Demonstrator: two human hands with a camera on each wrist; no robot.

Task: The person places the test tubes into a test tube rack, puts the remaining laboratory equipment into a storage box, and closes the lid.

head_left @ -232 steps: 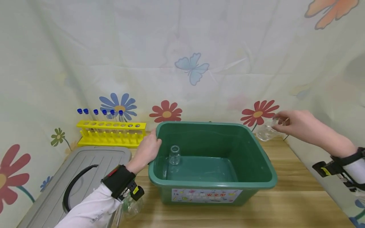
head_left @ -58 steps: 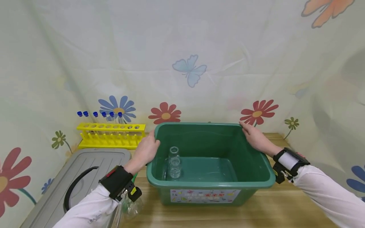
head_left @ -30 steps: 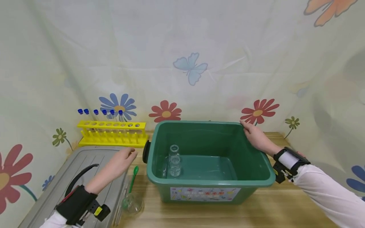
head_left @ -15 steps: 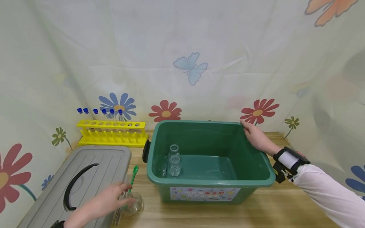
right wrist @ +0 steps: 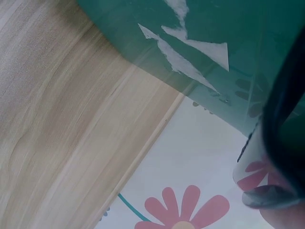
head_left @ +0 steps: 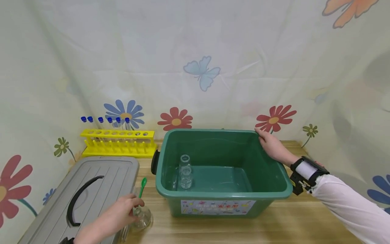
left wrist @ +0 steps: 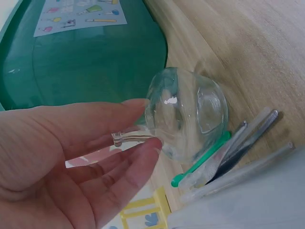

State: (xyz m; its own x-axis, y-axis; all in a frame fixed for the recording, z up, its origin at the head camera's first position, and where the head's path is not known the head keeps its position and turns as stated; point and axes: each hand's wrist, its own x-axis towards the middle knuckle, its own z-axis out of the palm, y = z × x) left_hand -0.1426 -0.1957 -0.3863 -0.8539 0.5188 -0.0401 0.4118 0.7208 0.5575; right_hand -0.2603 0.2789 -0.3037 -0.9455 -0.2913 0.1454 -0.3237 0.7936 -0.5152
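At the lower left of the head view the left hand (head_left: 119,214) covers much of the neck of a clear glass flask (head_left: 143,222); the left wrist view shows that neck between thumb and fingers, which are curled round it, though how firmly they press is hard to make out. The flask is on the worktop (head_left: 189,234), just left of the green bin (head_left: 225,195). The right hand (head_left: 274,147) rests on the bin's rim at centre right; its fingers are partly hidden, and in the right wrist view only a bit of them shows at the lower right corner, so I cannot tell whether they are curled. Inside the bin, at its left, the front glass vessel (head_left: 186,179) partly hides the rear glass vessel (head_left: 185,160). A green spoon (head_left: 144,183) is cut off by the hand in the head view, and the metal tools (left wrist: 248,147) show clearly only in the left wrist view, some of them blurred. The grey lid (head_left: 103,169) runs out of the lower left of the frame. Earlier the left hand held the bin's left rim; the black handle (head_left: 154,162) there is now uncovered. In the oldest frame the right hand held up glassware at the far right, and only one vessel was in the bin.
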